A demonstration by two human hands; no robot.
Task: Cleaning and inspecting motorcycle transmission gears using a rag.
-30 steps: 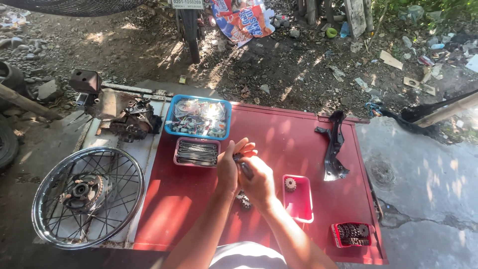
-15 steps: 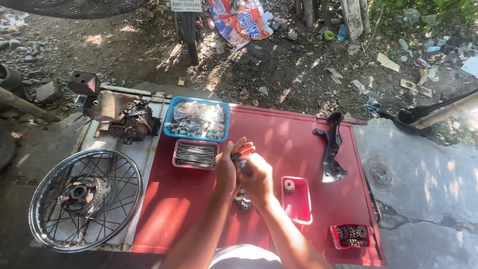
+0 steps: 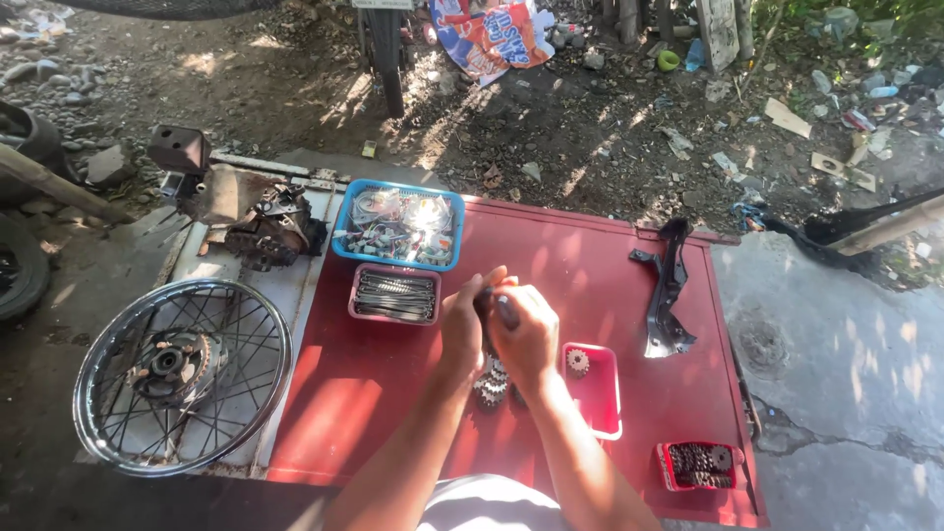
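Outdoor dirt yard, red desk (image 3: pixel 610 285). Left hand (image 3: pixel 460 329) and right hand (image 3: pixel 523 339) grip clamped on dark shaft (image 3: pixel 505 311) above gear cluster (image 3: pixel 491 381). Mid-assembly, I judge; next needs straight alignment.

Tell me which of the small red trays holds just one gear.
The red tray right beside the right hand: a single gear lies in it. The other red tray, near the panel's corner, is packed with gears.

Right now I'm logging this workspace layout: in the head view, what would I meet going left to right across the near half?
Spoked metal wheel rim → left hand → right hand → shallow red tray with one small gear → small red tray full of dark gears → grey concrete floor.
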